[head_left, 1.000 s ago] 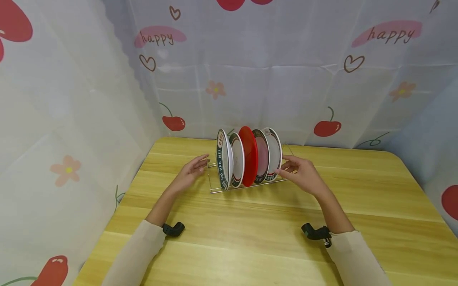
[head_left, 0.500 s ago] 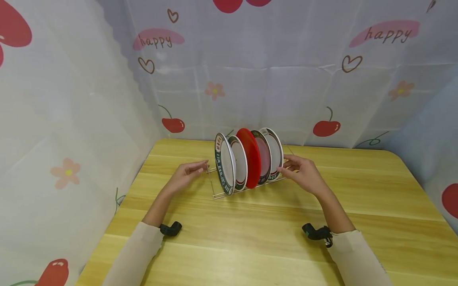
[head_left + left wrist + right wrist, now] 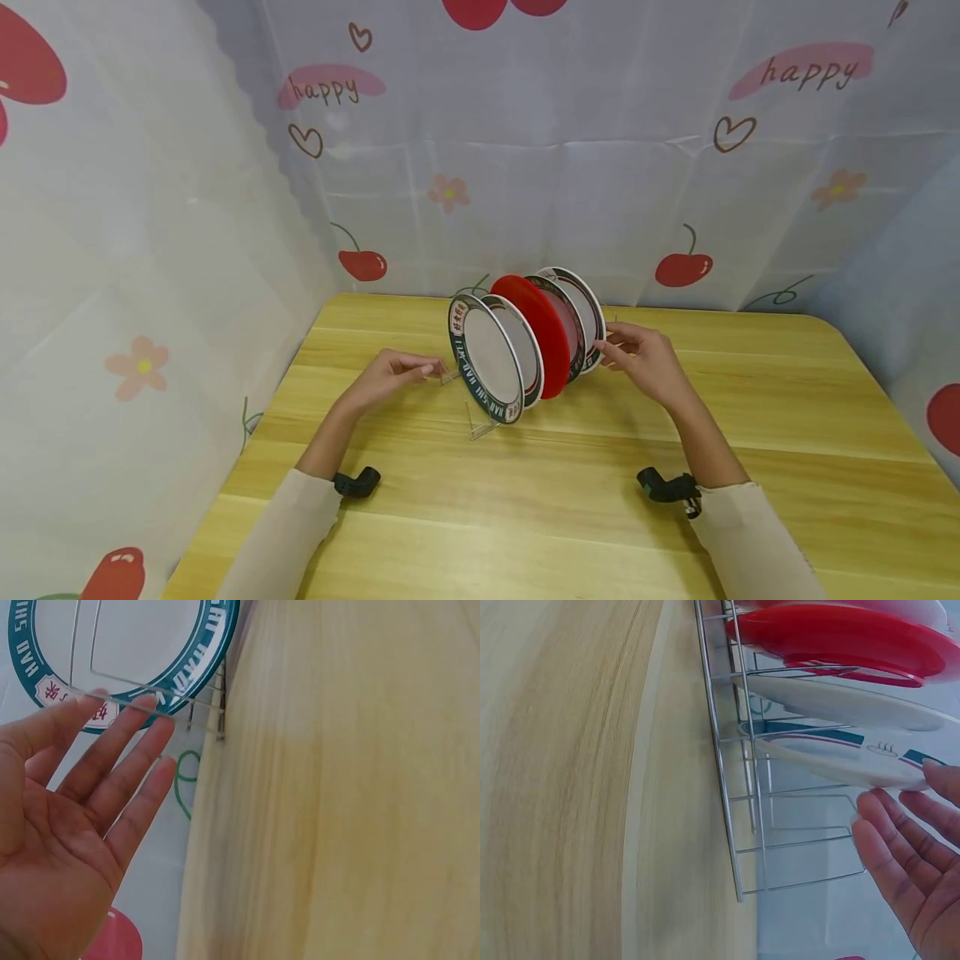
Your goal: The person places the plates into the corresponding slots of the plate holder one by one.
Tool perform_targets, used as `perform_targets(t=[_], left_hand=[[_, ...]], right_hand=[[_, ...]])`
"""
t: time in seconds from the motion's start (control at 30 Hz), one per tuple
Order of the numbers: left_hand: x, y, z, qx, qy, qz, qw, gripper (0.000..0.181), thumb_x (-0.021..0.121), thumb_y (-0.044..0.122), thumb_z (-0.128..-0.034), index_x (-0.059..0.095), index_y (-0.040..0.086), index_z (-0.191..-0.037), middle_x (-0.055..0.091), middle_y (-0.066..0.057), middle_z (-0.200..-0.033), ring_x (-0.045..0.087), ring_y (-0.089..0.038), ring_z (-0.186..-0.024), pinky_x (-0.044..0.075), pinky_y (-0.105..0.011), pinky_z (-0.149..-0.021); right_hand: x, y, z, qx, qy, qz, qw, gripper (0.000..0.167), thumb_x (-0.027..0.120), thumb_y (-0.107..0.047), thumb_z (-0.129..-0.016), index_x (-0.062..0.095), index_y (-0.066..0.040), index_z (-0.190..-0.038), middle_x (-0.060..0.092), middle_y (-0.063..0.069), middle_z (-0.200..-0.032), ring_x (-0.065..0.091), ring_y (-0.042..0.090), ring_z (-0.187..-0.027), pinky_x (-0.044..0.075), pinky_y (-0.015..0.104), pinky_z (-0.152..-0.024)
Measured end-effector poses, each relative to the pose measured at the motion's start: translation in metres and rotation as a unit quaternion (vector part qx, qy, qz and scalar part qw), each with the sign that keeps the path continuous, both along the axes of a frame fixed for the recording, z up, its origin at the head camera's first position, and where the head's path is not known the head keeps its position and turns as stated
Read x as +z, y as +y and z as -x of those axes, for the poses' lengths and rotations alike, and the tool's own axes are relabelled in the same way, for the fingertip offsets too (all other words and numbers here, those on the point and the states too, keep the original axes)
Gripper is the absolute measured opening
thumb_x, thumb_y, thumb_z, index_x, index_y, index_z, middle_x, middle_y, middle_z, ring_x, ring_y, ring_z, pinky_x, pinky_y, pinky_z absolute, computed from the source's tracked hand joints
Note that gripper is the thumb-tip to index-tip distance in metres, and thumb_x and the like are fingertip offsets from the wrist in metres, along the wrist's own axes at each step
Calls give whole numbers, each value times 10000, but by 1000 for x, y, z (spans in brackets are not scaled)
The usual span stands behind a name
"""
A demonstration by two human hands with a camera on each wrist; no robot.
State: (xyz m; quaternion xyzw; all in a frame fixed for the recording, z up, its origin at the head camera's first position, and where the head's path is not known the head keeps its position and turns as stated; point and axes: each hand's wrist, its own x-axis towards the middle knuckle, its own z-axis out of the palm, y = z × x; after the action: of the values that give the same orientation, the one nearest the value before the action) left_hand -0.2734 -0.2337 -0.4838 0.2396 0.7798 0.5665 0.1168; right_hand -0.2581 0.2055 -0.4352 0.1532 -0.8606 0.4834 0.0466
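Observation:
Several upright plates stand in a wire dish rack (image 3: 721,765). At the left end is a white plate (image 3: 491,354) with a dark green lettered rim; a red plate (image 3: 542,337) is in the middle. My left hand (image 3: 82,795) has its fingers extended, fingertips touching the wire at the rack's left end. At the other end, my right hand (image 3: 645,358) pinches the rim of the rightmost plate (image 3: 840,754), a white one with a green band, thumb on one face and fingers on the other. The plates hide most of the rack in the head view.
The rack stands on a light wooden table (image 3: 480,517), toward its back edge. Behind and to both sides hang pale curtains (image 3: 570,200) printed with cherries, hearts and flowers. Each wrist wears a black camera mount (image 3: 358,483).
The rack has turned with its plates: its left end has swung toward me and right, showing more of the plates' faces. Both hands have stayed at the ends, the left coming slightly nearer.

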Motion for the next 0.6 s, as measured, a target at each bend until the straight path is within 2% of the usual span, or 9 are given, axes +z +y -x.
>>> perform_targets(t=[0.2,0.3,0.5,0.6], left_hand=[[5,5,-5,-712,-140,15,9974,258,642,126,-1013,727,15,-1231,740,-103,-1173,699,-234,-1108,566,-364,-947],[6,10,-8,-980,-141,-10,9951,240,659,121,-1001,745,40,-1210,747,-96,-1154,700,-272,-1101,570,-363,-939],[4,21,-14,-1383,-215,18,9902,214,667,94,-990,772,88,-1177,756,-107,-1121,709,-299,-1075,569,-355,-939],[6,26,-14,-1478,-194,89,9888,215,677,118,-987,775,104,-1178,755,-106,-1125,711,-279,-1075,568,-364,-943]], right_hand=[[-4,4,2,-192,-211,492,9984,345,654,-174,-1013,657,54,-1271,710,264,-1041,741,337,-795,625,363,-693],[-6,5,4,-329,-364,644,9967,345,649,-204,-1018,671,52,-1248,705,275,-1087,742,320,-801,621,360,-701],[-9,8,5,-509,-598,741,9942,375,628,-259,-1029,676,47,-1240,685,270,-1167,740,320,-854,619,365,-721],[-8,9,5,-632,-624,765,9931,393,621,-276,-1032,672,46,-1253,682,269,-1180,739,297,-859,619,367,-725]])
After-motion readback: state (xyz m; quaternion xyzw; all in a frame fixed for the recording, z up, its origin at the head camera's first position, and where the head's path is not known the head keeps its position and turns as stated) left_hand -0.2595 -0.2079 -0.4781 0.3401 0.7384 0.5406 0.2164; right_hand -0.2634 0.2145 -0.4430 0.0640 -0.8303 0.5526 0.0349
